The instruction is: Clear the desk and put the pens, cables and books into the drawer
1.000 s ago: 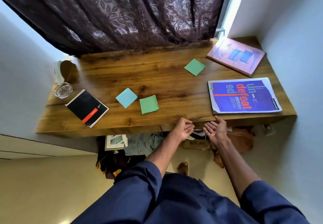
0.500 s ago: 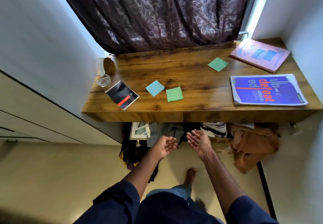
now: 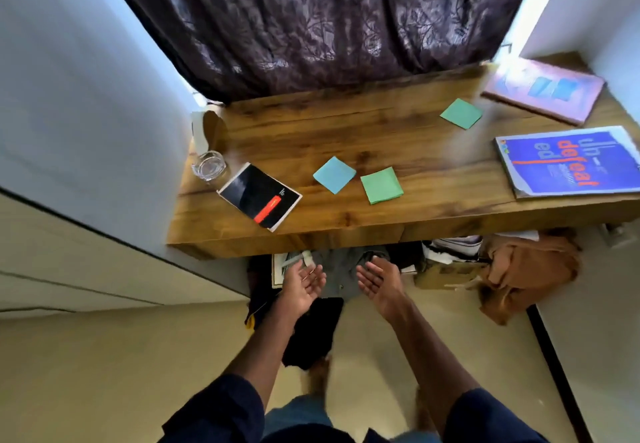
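A wooden desk (image 3: pixel 346 228) fills the middle of the view. On it lie a black booklet with a red stripe (image 3: pixel 259 196) at front left, a blue book (image 3: pixel 568 162) at right and a pink book (image 3: pixel 543 93) at back right. Three sticky-note pads lie between them: light blue (image 3: pixel 334 174), green (image 3: pixel 381 185) and another green (image 3: pixel 461 113). My left hand (image 3: pixel 303 286) and right hand (image 3: pixel 379 280) hover palms up below the desk's front edge, fingers apart, holding nothing. No pens or cables show.
A glass ashtray (image 3: pixel 207 165) and a paper cup (image 3: pixel 206 127) stand at the desk's left end by the wall. Clothes (image 3: pixel 530 269), papers and a box are piled under the desk. A dark curtain (image 3: pixel 311 27) hangs behind. White cabinet fronts (image 3: pixel 86 269) line the left.
I have stepped back and to the left from the desk. Both hands came away from the front edge, and my left hand's fingers have spread.
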`<state>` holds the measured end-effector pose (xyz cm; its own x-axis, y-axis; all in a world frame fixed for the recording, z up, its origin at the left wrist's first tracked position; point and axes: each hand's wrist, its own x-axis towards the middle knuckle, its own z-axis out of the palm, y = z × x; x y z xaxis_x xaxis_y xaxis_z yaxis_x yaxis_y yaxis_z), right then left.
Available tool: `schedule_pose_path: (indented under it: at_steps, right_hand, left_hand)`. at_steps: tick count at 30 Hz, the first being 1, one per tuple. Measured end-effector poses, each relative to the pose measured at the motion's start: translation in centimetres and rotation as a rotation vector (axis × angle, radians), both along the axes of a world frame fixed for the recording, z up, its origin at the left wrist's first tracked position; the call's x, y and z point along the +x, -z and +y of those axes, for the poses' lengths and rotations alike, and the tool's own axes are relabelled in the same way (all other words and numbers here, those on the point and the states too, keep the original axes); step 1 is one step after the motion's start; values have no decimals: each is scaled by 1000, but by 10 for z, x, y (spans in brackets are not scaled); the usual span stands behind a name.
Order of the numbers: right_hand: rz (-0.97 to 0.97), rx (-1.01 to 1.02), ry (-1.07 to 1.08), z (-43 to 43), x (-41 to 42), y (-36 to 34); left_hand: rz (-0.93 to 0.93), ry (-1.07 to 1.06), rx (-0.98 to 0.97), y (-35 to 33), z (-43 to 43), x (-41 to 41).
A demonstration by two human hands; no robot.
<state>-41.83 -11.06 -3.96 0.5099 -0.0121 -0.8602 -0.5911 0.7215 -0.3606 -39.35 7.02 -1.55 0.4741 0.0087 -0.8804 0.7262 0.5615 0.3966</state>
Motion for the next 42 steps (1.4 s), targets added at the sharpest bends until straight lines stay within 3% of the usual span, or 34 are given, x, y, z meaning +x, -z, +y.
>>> schedule_pose_path:
  at_steps: [8, 14, 22, 37, 40, 42]
  right_hand:
    - [89, 165, 336, 91, 68, 61]
    - [-26, 251, 481, 105, 116, 96]
    - [-130, 241, 452, 116, 116, 140]
    - [-101, 292, 543, 116, 54, 131]
    - [-95, 269, 501, 115, 36, 124]
    - [-33, 178, 360, 119, 24, 113]
  left_hand:
    - [126, -271, -162, 79, 96, 78]
    - [98, -365, -202, 122, 114, 118]
    - [101, -461, -244, 157, 115, 130]
    - [133, -595, -299, 146, 123, 72]
    - [134, -538, -280, 141, 124, 57]
    - [169, -368, -214, 131, 121, 48]
